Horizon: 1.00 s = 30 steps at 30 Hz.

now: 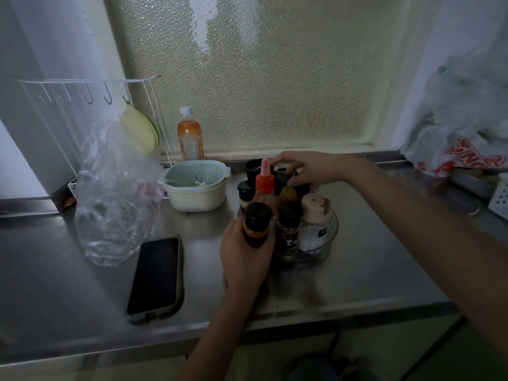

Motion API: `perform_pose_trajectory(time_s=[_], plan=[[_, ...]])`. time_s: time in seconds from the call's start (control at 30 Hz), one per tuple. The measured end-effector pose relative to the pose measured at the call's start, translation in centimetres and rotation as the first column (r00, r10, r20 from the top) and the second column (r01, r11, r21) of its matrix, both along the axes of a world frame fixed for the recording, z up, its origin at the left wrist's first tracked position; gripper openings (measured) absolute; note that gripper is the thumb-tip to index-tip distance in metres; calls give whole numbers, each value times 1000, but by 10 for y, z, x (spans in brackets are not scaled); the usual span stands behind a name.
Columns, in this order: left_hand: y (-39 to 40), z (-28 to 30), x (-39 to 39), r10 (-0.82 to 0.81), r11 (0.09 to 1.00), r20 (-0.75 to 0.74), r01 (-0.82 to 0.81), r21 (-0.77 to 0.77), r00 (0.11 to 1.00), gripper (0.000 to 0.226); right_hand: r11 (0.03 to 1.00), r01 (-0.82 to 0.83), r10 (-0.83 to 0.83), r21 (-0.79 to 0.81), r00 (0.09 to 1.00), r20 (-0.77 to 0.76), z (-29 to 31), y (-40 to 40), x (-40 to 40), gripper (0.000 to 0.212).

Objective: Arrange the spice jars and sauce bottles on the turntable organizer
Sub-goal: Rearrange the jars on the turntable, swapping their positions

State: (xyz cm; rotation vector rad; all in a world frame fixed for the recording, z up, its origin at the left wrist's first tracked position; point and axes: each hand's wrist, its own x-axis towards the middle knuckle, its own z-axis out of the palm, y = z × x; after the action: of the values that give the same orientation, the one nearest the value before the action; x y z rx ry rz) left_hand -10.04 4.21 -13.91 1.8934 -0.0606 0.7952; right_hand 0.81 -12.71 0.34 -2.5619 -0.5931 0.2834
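Observation:
A clear round turntable organizer stands on the steel counter, crowded with several jars and bottles. My left hand grips a black-capped spice jar at the turntable's near left side. Behind that jar rises a sauce bottle with a red nozzle cap. To its right stand another black-capped spice jar and a beige-capped white jar. My right hand reaches over the back of the turntable, fingers on a black-lidded jar; how firmly it holds is hard to tell.
A dark phone lies left of my left hand. A crumpled clear plastic bag and a pale bowl sit further left. An orange drink bottle stands by the window. Plastic bags fill the right corner. The counter's front edge is close.

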Motion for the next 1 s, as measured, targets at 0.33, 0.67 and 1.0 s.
perform_pose_trajectory(time_s=[0.33, 0.67, 1.0], plan=[[-1, -3, 4, 8, 1000, -3, -8, 11, 1000, 22, 989, 149, -147, 22, 987, -71, -6, -45, -79, 41], [2, -7, 5, 11, 999, -76, -9, 36, 997, 21, 737, 202, -482, 645, 826, 292, -43, -40, -96, 40], [0, -7, 5, -1, 1000, -81, 2, 19, 997, 21, 773, 332, -546, 541, 783, 299, -27, -55, -46, 58]])
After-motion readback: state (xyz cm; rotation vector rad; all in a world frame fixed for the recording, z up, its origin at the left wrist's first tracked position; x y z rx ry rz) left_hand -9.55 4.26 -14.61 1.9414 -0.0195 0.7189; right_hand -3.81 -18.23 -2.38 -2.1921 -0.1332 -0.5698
